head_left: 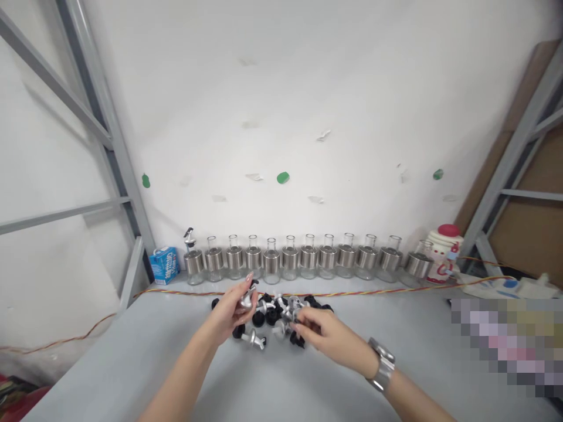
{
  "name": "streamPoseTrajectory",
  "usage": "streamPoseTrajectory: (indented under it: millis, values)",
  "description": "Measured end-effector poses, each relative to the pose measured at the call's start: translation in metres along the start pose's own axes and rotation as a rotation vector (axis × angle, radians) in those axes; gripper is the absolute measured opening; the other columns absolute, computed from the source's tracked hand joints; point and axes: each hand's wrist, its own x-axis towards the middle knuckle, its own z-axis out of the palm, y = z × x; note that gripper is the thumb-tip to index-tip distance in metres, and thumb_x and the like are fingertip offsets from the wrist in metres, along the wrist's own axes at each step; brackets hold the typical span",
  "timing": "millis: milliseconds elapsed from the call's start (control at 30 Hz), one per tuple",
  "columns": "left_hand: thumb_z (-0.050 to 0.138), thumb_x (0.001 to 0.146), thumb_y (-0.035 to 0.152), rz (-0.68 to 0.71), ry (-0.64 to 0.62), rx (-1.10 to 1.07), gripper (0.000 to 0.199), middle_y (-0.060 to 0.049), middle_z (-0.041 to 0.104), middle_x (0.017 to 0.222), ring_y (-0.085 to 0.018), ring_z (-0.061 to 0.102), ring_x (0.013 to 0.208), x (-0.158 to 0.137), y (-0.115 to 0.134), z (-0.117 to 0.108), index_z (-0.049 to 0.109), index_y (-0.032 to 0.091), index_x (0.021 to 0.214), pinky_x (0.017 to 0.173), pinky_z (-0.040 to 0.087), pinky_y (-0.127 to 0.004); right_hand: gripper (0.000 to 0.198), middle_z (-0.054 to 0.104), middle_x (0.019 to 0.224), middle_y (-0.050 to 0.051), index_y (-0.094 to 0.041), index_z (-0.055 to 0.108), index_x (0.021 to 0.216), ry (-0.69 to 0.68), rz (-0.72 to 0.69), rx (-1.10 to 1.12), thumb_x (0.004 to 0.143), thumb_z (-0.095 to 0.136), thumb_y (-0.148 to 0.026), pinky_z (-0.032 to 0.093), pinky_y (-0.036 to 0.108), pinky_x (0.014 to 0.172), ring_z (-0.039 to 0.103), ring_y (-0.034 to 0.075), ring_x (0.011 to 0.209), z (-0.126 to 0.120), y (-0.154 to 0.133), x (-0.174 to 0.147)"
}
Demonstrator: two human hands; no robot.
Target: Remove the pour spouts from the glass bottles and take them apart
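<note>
A silver pour spout (246,300) with a black tip is held between the thumb and fingers of my left hand (231,309). On the grey table, a pile of silver-and-black pour spouts (272,316) lies between both hands. My right hand (323,331) has its fingers pinched together at the right side of this pile; what sits between the fingertips is blurred. One loose pour spout (254,339) lies at the near left of the pile. Behind stands a row of several glass bottles with steel sleeves (271,258). The leftmost bottle (194,266) has a pour spout in its neck.
A blue carton (164,265) stands left of the bottles. At the right end is a white container with a red lid (444,252). A twisted red-yellow wire (352,293) crosses the table before the bottles. Metal frame posts (118,158) flank the table, with a white wall behind.
</note>
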Motion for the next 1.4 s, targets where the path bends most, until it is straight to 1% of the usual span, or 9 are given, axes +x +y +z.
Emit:
streamPoseTrajectory:
  millis: [133, 333, 433, 567, 700, 800, 967, 1200, 1400]
  values:
    - [0.039, 0.078, 0.056, -0.021, 0.074, 0.011, 0.046, 0.008, 0.031, 0.042, -0.002, 0.024, 0.034, 0.004, -0.008, 0.015, 0.05, 0.015, 0.062, 0.037, 0.013, -0.018, 0.021, 0.065, 0.08, 0.003, -0.021, 0.06, 0.09, 0.163, 0.094, -0.312, 0.083, 0.042, -0.03, 0.039, 0.025, 0.059, 0.058, 0.017, 0.068, 0.004, 0.02, 0.01]
    - [0.056, 0.071, 0.047, -0.036, 0.009, 0.258, 0.033, 0.011, 0.035, 0.04, -0.004, 0.031, 0.034, 0.002, -0.018, 0.027, 0.05, 0.018, 0.086, 0.038, 0.023, -0.016, 0.038, 0.064, 0.088, 0.005, -0.022, 0.045, 0.118, 0.269, 0.106, -0.249, 0.087, 0.034, -0.038, 0.043, 0.025, 0.06, 0.06, 0.018, 0.073, 0.005, 0.023, 0.008]
    - [0.059, 0.071, 0.041, -0.055, -0.056, 0.318, 0.039, 0.011, 0.042, 0.041, -0.006, 0.038, 0.034, 0.0, -0.02, 0.031, 0.046, 0.018, 0.1, 0.037, 0.031, -0.017, 0.04, 0.062, 0.092, 0.006, -0.021, 0.036, 0.126, 0.324, -0.009, -0.197, 0.09, 0.028, -0.034, 0.045, 0.027, 0.069, 0.058, 0.016, 0.078, 0.006, 0.017, 0.004]
    - [0.055, 0.073, 0.038, -0.102, -0.127, 0.303, 0.034, 0.008, 0.046, 0.041, -0.009, 0.044, 0.034, -0.001, -0.023, 0.037, 0.045, 0.017, 0.097, 0.034, 0.036, -0.018, 0.046, 0.056, 0.101, 0.008, -0.023, 0.02, 0.135, 0.289, -0.203, -0.267, 0.09, 0.027, -0.022, 0.045, 0.03, 0.077, 0.054, 0.017, 0.089, 0.009, 0.01, 0.002]
    - [0.054, 0.073, 0.038, -0.074, -0.061, 0.351, 0.031, 0.011, 0.041, 0.041, -0.007, 0.037, 0.03, -0.001, -0.025, 0.041, 0.044, 0.018, 0.094, 0.029, 0.03, -0.016, 0.041, 0.055, 0.106, 0.009, -0.021, 0.036, 0.127, 0.225, -0.317, -0.333, 0.087, 0.032, -0.018, 0.045, 0.033, 0.081, 0.053, 0.019, 0.093, 0.013, 0.006, 0.002]
    - [0.051, 0.074, 0.04, -0.054, 0.022, 0.454, 0.027, 0.01, 0.045, 0.051, -0.005, 0.032, 0.029, -0.001, -0.028, 0.043, 0.044, 0.02, 0.091, 0.028, 0.024, -0.016, 0.037, 0.055, 0.104, 0.009, -0.02, 0.039, 0.124, 0.276, -0.25, -0.273, 0.088, 0.033, -0.02, 0.046, 0.032, 0.079, 0.055, 0.018, 0.089, 0.015, 0.004, 0.001]
    - [0.05, 0.07, 0.023, 0.125, 0.202, 0.803, 0.01, 0.002, 0.056, 0.064, -0.011, 0.049, 0.054, 0.0, -0.033, 0.05, 0.053, 0.017, 0.078, 0.05, 0.034, -0.02, 0.041, 0.056, 0.1, 0.009, -0.021, 0.038, 0.125, 0.286, -0.183, -0.263, 0.085, 0.042, -0.033, 0.047, 0.032, 0.074, 0.056, 0.018, 0.08, 0.019, 0.003, -0.001]
    - [0.046, 0.071, 0.026, 0.118, 0.195, 1.164, 0.014, -0.003, 0.062, 0.071, -0.016, 0.055, 0.061, -0.007, -0.036, 0.064, 0.054, 0.018, 0.079, 0.054, 0.032, -0.023, 0.03, 0.059, 0.091, 0.007, -0.017, 0.05, 0.111, 0.289, -0.162, -0.324, 0.087, 0.039, -0.031, 0.046, 0.03, 0.073, 0.057, 0.018, 0.082, 0.025, 0.006, 0.0]
    - [0.039, 0.078, 0.031, 0.071, 0.226, 1.17, 0.017, -0.005, 0.064, 0.072, -0.019, 0.057, 0.064, -0.008, -0.041, 0.07, 0.051, 0.018, 0.08, 0.054, 0.032, -0.024, 0.025, 0.059, 0.077, 0.005, -0.018, 0.056, 0.082, 0.297, -0.086, -0.333, 0.087, 0.037, -0.033, 0.044, 0.028, 0.067, 0.057, 0.018, 0.073, 0.029, 0.009, 0.003]
